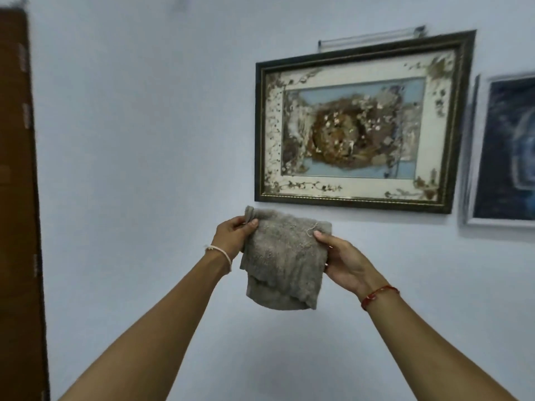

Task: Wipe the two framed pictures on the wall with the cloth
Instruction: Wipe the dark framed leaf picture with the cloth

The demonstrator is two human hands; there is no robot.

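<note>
A grey terry cloth (283,261) hangs folded between both hands in front of the pale wall. My left hand (233,237) pinches its upper left corner; my right hand (344,261) grips its right edge. Above and to the right hangs a dark-framed picture (356,123) with a cream mat and a brown central motif; its lower edge is just above the cloth. A second picture (506,151), dark blue in a white frame, hangs further right and is cut off by the image edge.
A brown wooden door (17,198) with hinges runs down the left edge. A slim picture light (370,37) is mounted above the dark frame. Bare pale blue wall (139,125) fills the space between door and pictures.
</note>
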